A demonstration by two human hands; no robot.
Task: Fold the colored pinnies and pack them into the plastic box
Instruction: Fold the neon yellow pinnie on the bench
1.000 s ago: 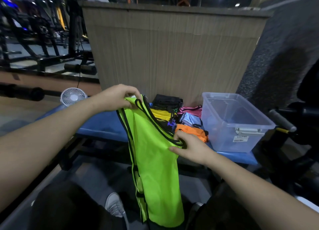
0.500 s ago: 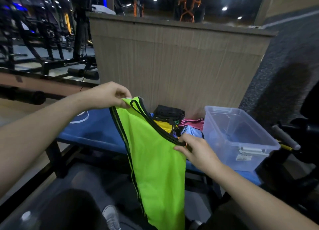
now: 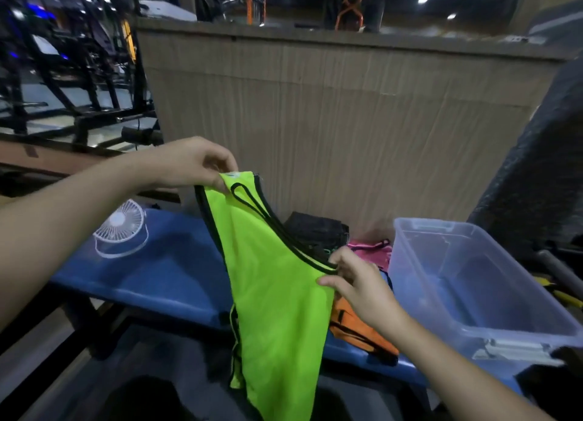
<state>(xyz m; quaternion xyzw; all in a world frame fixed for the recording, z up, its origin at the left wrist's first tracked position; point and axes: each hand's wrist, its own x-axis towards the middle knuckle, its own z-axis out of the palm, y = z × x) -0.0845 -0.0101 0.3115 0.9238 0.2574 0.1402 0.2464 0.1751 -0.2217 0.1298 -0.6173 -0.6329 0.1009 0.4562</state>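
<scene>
I count two hands in view: the left hand [image 3: 192,165] at centre left of the frame, the right hand [image 3: 359,281] at lower centre. One lime-green pinny [image 3: 271,288] hangs between them. On the blue worktop [image 3: 164,278] behind it I make out three more folded pieces: one black [image 3: 315,231], one pink [image 3: 370,253], one orange [image 3: 356,329]; others may be hidden behind the green one, I cannot tell. One clear plastic box [image 3: 473,281] sits at right. One small white fan [image 3: 121,231] stands at left.
</scene>
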